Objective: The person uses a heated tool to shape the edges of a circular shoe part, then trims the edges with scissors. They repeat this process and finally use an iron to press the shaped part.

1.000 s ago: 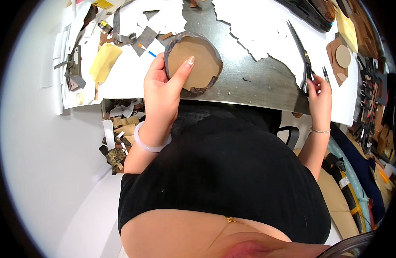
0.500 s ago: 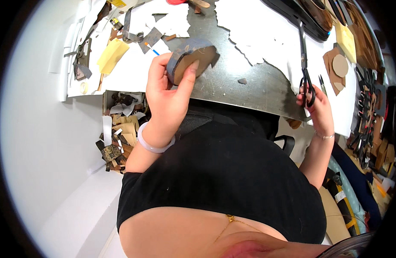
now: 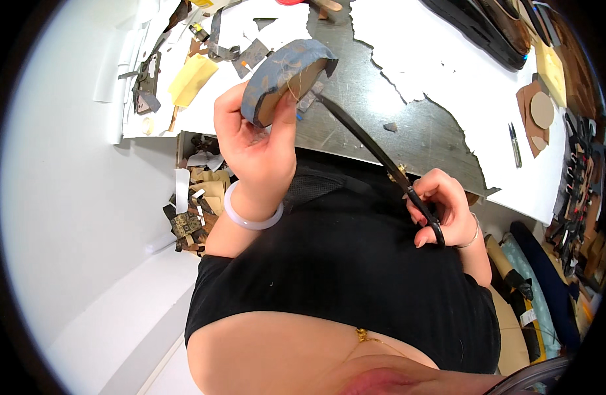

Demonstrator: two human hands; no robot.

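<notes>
Black scissors (image 3: 382, 158) near blue-edged disc (image 3: 280, 76), hands (image 3: 260, 151) well apart

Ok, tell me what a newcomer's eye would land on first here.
Probably the long black scissors, slanting across the near table edge from the right-hand fingers. Next, the round brown piece with a blue-grey patterned band, tilted in the left-hand fingers to the left of the scissors' tip. The pale bangle on the left wrist might catch the eye too.
</notes>
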